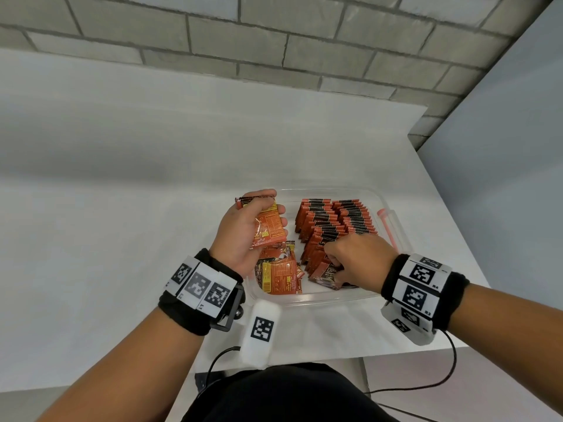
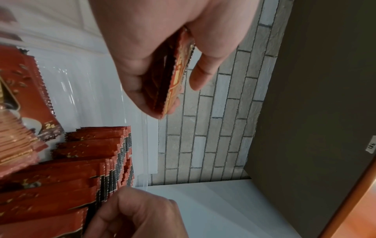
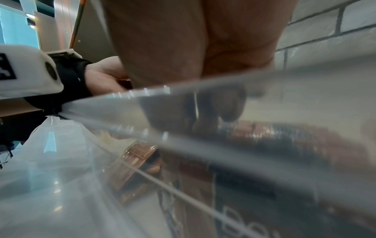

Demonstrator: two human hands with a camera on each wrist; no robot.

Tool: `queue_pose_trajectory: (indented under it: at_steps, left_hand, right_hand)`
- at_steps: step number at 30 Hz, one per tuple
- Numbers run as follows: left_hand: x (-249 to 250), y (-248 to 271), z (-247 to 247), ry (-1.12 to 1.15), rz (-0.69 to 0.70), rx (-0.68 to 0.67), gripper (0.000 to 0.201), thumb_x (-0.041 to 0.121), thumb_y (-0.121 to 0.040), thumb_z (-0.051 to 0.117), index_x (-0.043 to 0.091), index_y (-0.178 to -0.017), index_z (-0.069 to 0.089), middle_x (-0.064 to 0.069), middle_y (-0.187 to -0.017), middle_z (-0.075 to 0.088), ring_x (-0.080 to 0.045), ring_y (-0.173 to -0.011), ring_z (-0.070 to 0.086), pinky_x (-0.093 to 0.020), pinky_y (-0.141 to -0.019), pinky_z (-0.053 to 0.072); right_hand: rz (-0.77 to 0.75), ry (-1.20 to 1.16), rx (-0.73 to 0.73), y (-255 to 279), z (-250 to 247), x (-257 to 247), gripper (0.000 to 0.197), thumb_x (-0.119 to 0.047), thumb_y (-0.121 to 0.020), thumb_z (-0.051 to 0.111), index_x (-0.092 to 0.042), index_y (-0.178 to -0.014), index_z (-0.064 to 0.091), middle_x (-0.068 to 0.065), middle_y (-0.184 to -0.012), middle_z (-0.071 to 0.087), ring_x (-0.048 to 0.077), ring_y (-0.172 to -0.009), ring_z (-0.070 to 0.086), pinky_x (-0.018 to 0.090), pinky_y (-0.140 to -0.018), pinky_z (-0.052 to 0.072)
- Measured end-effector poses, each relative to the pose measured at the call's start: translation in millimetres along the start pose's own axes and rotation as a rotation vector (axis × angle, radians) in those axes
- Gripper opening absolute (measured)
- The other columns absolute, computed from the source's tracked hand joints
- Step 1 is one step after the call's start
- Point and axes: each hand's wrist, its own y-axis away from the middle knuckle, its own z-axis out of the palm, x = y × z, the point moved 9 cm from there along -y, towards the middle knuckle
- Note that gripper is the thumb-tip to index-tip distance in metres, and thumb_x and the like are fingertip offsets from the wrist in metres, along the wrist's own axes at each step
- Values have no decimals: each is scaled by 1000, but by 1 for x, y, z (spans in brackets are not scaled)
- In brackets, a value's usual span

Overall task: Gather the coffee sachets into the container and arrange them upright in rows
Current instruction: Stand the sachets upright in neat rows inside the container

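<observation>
A clear plastic container (image 1: pixel 332 300) sits on the white table. Two rows of red-and-black sachets (image 1: pixel 335 220) stand upright in its right half and show again in the left wrist view (image 2: pixel 91 153). Several loose sachets (image 1: pixel 280 275) lie flat in the near left corner. My left hand (image 1: pixel 268 214) hovers over the left half, gripping a small stack of sachets (image 1: pixel 271 228) between thumb and fingers (image 2: pixel 195 77). At the rows' near end, my right hand (image 1: pixel 350 257) curls its fingers onto the nearest standing sachets, beside a dark sachet (image 1: pixel 327 277) lying flat. The right wrist view is blurred by the container rim (image 3: pixel 223 90).
A pink latch (image 1: pixel 387 223) runs along the container's right side. The table's right edge (image 1: pixel 457 239) lies close beyond it, with a grey brick wall behind. A white marker block (image 1: pixel 262 330) and a cable hang at the table's near edge.
</observation>
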Motion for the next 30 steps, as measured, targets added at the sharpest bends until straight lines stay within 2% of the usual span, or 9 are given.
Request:
queue_pose_trajectory:
  at_steps: [7, 10, 13, 16, 18, 22, 26, 28, 30]
  left_hand:
    - [-4, 2, 0, -1, -53, -3, 20, 12, -95, 43, 10, -105, 60, -14, -86, 63, -26, -72, 65, -38, -68, 54]
    - [-6, 1, 1, -41, -74, -3, 20, 11, -95, 46, 9, -111, 59, -14, -89, 66, -27, -79, 66, -43, -75, 53]
    - [-6, 2, 13, -132, -77, -72, 22, 7, -92, 55, 8, -113, 60, -13, -96, 70, -26, -86, 68, -41, -79, 53]
    - [-7, 6, 31, -191, -73, -177, 23, 1, -86, 60, 8, -108, 63, -13, -95, 71, -26, -87, 69, -38, -75, 58]
    - [-7, 8, 38, -232, -51, -219, 22, 0, -84, 61, 9, -104, 64, -11, -91, 70, -25, -84, 69, -35, -70, 58]
    - [-2, 6, 38, -241, -14, -172, 25, 12, -88, 61, 4, -112, 62, -13, -94, 69, -25, -84, 68, -35, -70, 57]
    - [5, 1, 33, -170, -7, -108, 44, 36, -88, 59, 4, -117, 60, -13, -96, 69, -19, -79, 68, -31, -65, 56]
    - [4, -1, 29, -105, -28, -76, 41, 37, -83, 62, 6, -109, 61, -11, -89, 68, -16, -73, 67, -32, -67, 55]
    - [3, -1, 28, -42, -39, -77, 25, 26, -81, 65, 8, -98, 61, -10, -83, 66, -17, -70, 67, -33, -66, 56]
  right_hand:
    - [64, -124, 114, 7, -17, 13, 26, -39, -85, 63, -23, -84, 43, -8, -73, 49, 17, -71, 53, 22, -48, 29]
    - [142, -336, 266, 16, -43, 34, 20, -41, -87, 61, -23, -88, 53, -11, -70, 52, 12, -66, 54, 21, -53, 35]
    - [175, -674, 426, 23, -66, 50, 18, -38, -87, 63, -25, -100, 59, -10, -81, 61, -2, -60, 53, 12, -55, 36]
    - [118, -896, 410, 20, -71, 36, 27, -36, -89, 61, -29, -115, 56, -16, -89, 61, -11, -64, 52, 7, -59, 38]
    - [87, -913, 392, 14, -69, 26, 30, -34, -90, 61, -28, -119, 57, -17, -92, 60, -8, -71, 52, 9, -65, 38]
    - [131, -997, 552, 12, -76, 36, 5, -22, -86, 68, -24, -88, 64, -14, -76, 61, -7, -60, 52, 11, -62, 39]
    - [144, -977, 747, 25, -90, 46, 10, -17, -86, 67, -22, -81, 60, -14, -76, 59, 0, -59, 52, 7, -57, 38]
    - [80, -927, 827, 32, -97, 41, 12, -15, -85, 68, -22, -80, 59, -12, -80, 58, 6, -63, 52, 8, -60, 38]
    - [-14, -883, 817, 34, -96, 32, 15, -14, -81, 72, -22, -77, 60, -9, -81, 55, 5, -69, 50, 13, -64, 39]
